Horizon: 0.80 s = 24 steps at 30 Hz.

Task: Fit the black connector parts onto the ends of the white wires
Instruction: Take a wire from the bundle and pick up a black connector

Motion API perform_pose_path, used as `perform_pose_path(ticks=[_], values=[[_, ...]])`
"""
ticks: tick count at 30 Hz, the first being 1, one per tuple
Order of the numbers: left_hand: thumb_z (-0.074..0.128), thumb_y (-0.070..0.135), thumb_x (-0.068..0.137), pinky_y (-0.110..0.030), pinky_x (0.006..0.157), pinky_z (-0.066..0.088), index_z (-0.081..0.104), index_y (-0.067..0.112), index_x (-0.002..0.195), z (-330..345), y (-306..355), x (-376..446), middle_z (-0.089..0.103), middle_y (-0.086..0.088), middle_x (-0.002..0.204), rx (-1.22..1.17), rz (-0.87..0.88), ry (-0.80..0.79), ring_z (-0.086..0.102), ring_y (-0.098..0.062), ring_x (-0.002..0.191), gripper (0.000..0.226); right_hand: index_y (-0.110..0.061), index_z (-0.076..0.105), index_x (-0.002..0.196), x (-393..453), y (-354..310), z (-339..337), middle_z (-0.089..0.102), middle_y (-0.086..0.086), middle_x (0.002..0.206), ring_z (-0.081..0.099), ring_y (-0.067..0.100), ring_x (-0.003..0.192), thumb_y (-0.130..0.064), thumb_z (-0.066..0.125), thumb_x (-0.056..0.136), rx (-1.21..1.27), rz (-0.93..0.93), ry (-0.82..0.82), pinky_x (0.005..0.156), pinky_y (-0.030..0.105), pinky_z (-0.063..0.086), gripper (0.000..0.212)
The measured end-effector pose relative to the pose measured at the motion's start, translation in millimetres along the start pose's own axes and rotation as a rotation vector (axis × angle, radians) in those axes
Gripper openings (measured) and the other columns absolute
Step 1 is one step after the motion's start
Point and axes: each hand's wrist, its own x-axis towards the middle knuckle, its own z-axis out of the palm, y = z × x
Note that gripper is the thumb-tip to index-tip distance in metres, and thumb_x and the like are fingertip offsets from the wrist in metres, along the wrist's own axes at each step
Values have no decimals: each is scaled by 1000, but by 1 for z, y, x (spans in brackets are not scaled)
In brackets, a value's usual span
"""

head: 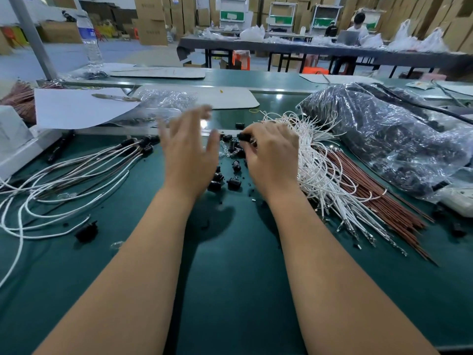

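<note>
White wires (317, 172) lie bundled at 3 o'clock of the right hand (271, 155), touching its outer edge; long axis runs roughly 11 to 5 o'clock, metal-tipped ends fanned out toward 5 o'clock, near the bench edge. Right hand is plainly the nearer one. Left hand (189, 155) sits well apart from the bundle, at 9 o'clock of the right.

Grip state: right hand curled, fingertips pinching a black connector part (243, 136) at its 11 o'clock. Left hand spread, fingers straight and blurred, holding nothing, hovering above the mat.

Loose black connectors (231, 175) are scattered on the green mat (230, 278) between the two hands, from 12 down to 6 o'clock of the gap.

Wire look: thin, white, glossy, springy curls at the far end, crimped terminals at the near end. A brown wire bundle (371, 196) lies just beside it at 4 o'clock, same axis.

Finished pieces, white wires with black ends (143, 146), lie at 9 o'clock of the left hand.

Judgement: connector is in hand, wire isn't; next move needs a wire end pulled from the bundle at 3 to 5 o'clock.
</note>
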Motion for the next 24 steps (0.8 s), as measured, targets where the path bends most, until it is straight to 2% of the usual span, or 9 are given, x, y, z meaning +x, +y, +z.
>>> perform_pose_path(ticks=[2,3,7,9,12,14,16,19,24], values=[[52,21,96,-51,102,35,65,12,113,3,4,-1,69,-1,96,-65,88,-165,59,-28,100,23,-18,65,106,-1,-3,0,66,0,104,53,23,102,-26,61,92,11,-56,-18,85,30,25,16],[54,21,96,-48,96,40,69,12,107,4,3,-2,71,-5,90,-50,95,-177,61,-30,92,21,-18,64,106,-1,-4,-1,67,0,103,54,23,100,-26,60,93,1,-67,-23,83,29,24,16],[57,21,96,-34,85,33,74,16,96,-1,-17,2,64,2,72,85,-59,-41,54,-23,75,18,-16,62,108,0,6,-4,68,-2,90,60,17,81,-24,57,96,-14,61,-28,77,26,28,15],[55,20,96,-37,85,36,73,14,97,-3,-26,3,65,-5,73,118,-166,-65,55,-29,80,19,-14,59,108,0,8,-4,66,-2,86,60,18,76,-23,55,97,-43,124,-48,75,28,33,15],[51,18,95,-41,94,36,71,16,107,0,-28,-1,69,-12,96,247,-239,-141,53,-35,100,23,-12,58,108,-1,7,-3,59,-3,79,55,17,70,-22,54,98,-113,116,-87,74,28,35,14],[50,13,93,-42,103,31,64,18,119,3,-24,-1,67,-8,111,251,-175,-142,50,-31,111,30,-12,59,110,0,6,-2,61,-2,81,57,18,73,-20,52,99,-115,80,-90,77,29,41,15],[51,11,93,-40,105,30,61,16,124,6,-13,-1,65,-7,117,168,-4,-139,50,-30,114,33,-13,61,112,1,2,-2,65,1,88,58,19,80,-17,51,99,-86,18,-89,82,30,41,17],[49,7,96,-36,87,38,68,7,109,10,1,-3,69,-12,102,38,152,-205,56,-34,98,23,-13,60,109,0,-7,-1,64,4,94,56,24,87,-10,51,95,-53,-74,-87,81,31,31,17],[47,11,98,-34,66,44,71,9,105,3,-14,0,71,-12,92,71,-36,-170,59,-30,82,25,-13,58,110,-1,1,-3,63,1,84,57,20,75,-22,50,99,-36,10,-98,72,30,39,17]])
